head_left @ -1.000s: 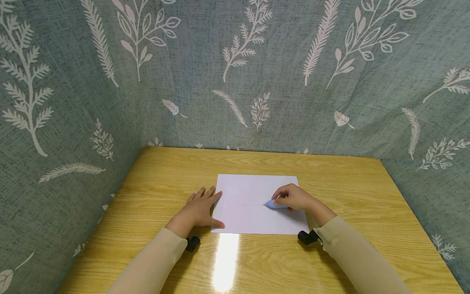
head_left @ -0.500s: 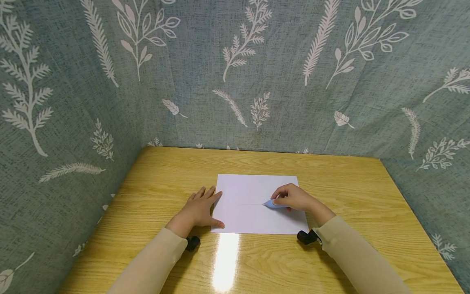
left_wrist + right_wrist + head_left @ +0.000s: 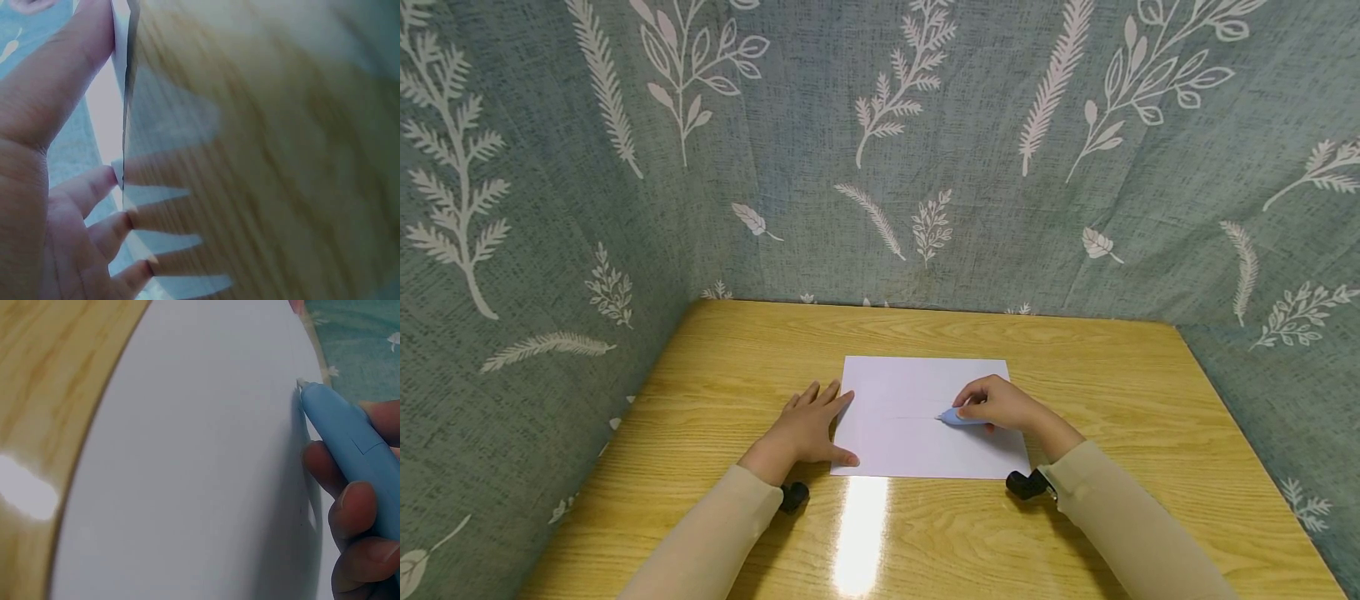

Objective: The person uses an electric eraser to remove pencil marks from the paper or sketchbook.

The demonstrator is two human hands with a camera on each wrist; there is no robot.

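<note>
The paper (image 3: 902, 383) is white and lies flat on the wood bench (image 3: 760, 333), near the middle. The left hand (image 3: 808, 429) is at its left side. Its fingers are spread wide and do not grip anything. The thumb tip is on the near left corner of the paper, and the pointing finger reaches the left edge.

The right hand (image 3: 1000, 404) is over the right part of the paper. Its fingers are bent around a fat blue tool (image 3: 964, 416) and hold it snugly. The tool is low over the paper and its small tip points left. The tip is at the right end of a thin line (image 3: 910, 417). I cannot tell if it touches the paper. In the right wrist view, a soft shadow (image 3: 281, 506) falls on the paper beside the tool.

Both sleeves (image 3: 1127, 508) are pale. A small black camera (image 3: 1026, 485) sticks out by each wrist. A bright patch (image 3: 861, 533) shines on the bench just below the paper. Blue-green cloth (image 3: 820, 233) with white leaves hangs behind.
</note>
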